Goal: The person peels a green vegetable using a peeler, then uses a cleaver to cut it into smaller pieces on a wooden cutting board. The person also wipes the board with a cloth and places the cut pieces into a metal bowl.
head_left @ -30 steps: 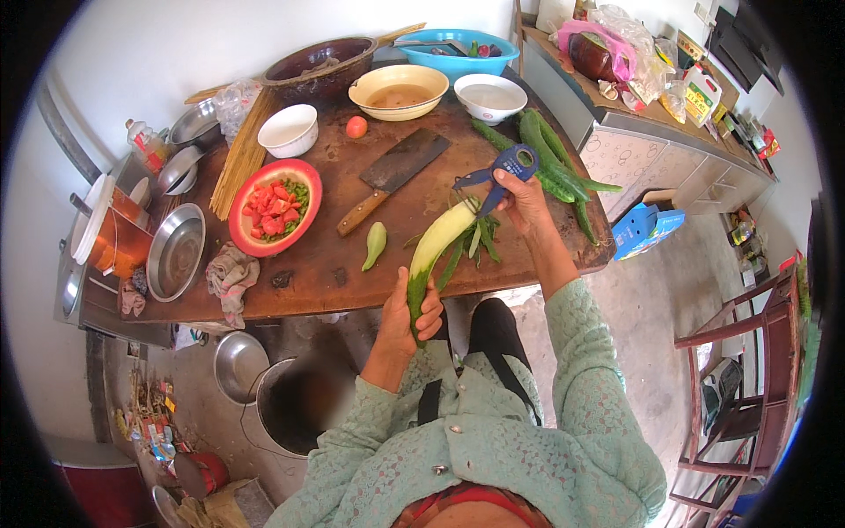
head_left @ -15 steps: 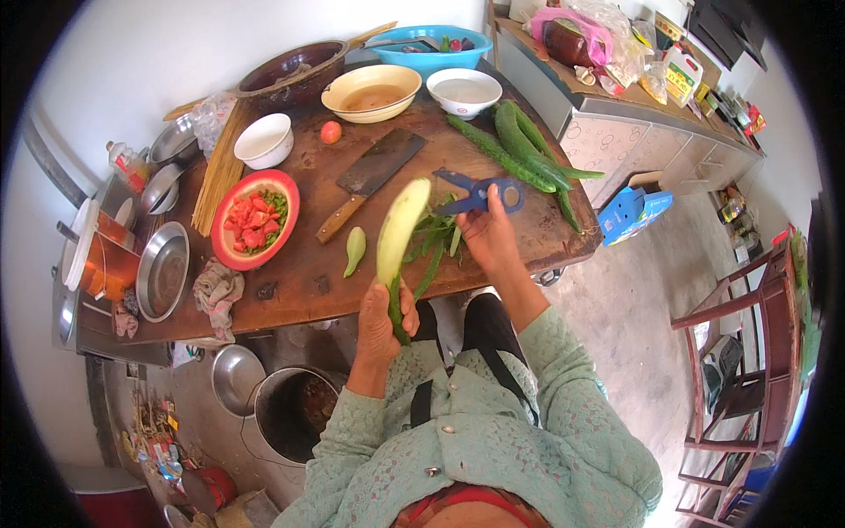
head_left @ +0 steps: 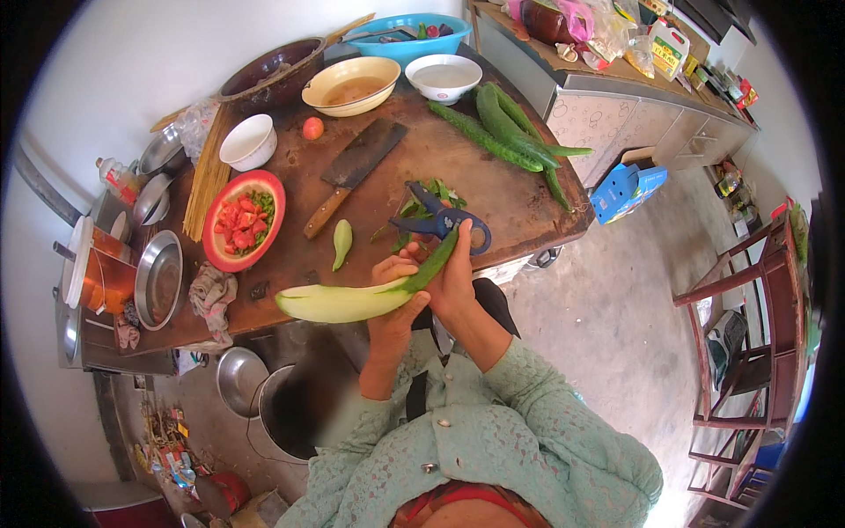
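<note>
A partly peeled cucumber (head_left: 348,302) lies sideways just over the table's front edge, its pale end to the left and its green, unpeeled end up to the right. My left hand (head_left: 393,308) is closed around its middle. Gripped in my right hand (head_left: 453,283) is a dark blue Y-shaped peeler (head_left: 433,220) with a ring at the handle end; this hand is also against the cucumber's green end. Green peelings (head_left: 414,209) lie on the table behind the peeler. A small pale green cucumber piece (head_left: 342,244) rests to the left of them.
On the wooden table (head_left: 290,189) are a cleaver (head_left: 363,163), a tomato (head_left: 312,128), a red-rimmed plate (head_left: 214,248) of chopped tomato and greens, several bowls and whole cucumbers (head_left: 506,132). A bucket (head_left: 273,387) stands on the floor below the front edge.
The cucumber has swung from upright to sideways, its peeled end now leftward. My right hand has come down and left with the peeler to meet the green end.
</note>
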Motion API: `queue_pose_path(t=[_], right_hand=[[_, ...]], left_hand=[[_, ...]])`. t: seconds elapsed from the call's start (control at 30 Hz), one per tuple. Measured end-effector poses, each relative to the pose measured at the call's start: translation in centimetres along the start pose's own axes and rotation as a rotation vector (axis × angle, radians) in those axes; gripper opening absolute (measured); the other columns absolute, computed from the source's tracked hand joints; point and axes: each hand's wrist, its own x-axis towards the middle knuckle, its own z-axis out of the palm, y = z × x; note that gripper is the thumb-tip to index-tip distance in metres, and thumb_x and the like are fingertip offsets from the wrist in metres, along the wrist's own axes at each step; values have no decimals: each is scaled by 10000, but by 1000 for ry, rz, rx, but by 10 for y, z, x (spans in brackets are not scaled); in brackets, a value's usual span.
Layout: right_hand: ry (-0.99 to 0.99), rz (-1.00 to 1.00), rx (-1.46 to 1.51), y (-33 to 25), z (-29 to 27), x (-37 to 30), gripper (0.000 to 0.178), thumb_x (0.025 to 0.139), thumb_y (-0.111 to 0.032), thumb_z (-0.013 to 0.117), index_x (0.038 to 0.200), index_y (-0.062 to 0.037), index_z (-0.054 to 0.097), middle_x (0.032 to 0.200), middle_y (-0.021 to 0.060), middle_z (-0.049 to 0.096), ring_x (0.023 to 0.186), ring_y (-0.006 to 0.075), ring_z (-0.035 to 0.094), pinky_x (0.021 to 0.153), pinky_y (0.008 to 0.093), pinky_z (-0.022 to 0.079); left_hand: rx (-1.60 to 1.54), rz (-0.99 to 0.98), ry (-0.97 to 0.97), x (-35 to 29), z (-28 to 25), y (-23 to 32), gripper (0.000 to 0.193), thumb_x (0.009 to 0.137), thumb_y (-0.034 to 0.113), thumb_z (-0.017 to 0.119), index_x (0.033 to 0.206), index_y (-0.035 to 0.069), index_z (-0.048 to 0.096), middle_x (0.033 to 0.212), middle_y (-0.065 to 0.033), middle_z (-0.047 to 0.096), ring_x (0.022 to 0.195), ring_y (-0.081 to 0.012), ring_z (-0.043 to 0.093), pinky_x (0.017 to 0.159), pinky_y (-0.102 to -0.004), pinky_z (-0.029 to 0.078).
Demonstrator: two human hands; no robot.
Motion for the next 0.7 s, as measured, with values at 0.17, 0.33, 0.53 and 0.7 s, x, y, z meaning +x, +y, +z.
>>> queue_pose_path(t=[0.17, 0.33, 0.53, 0.7], right_hand=[[122, 80, 88, -13, -10, 21, 762, 858, -718, 479, 942, 28, 614, 520, -21, 361, 503, 121, 395, 468, 225, 354], [122, -17, 86, -36, 1, 26, 718, 871, -673, 509, 923, 34, 626, 506, -20, 356, 442, 110, 330, 418, 229, 316], [152, -262, 71, -70, 10, 32, 570, 904, -610, 516, 973, -57, 637, 700, 45, 552, 455, 111, 331, 418, 248, 289], [48, -254, -151, -71, 3, 24, 431, 953, -544, 484, 1183, -189, 569, 884, 55, 626, 484, 102, 342, 441, 251, 304]], left_hand=[[225, -78, -19, -12, 4, -7, 368, 818, 100, 724, 1158, 76, 587, 1176, -52, 428, 1148, -184, 441, 1024, -314, 340], [-94, -320, 32, -12, 17, 7, 559, 824, 80, 715, 1320, 74, 458, 1153, -28, 469, 1053, -144, 477, 966, -252, 367], [414, -54, 332, -31, -10, -7, 824, 704, 116, 832, 1378, 25, 367, 1197, -82, 487, 1084, -219, 473, 1007, -351, 362], [1438, 486, 196, -20, -13, 18, 675, 666, 144, 797, 1273, 79, 510, 1255, -128, 460, 1246, -346, 375, 1075, -451, 277]])
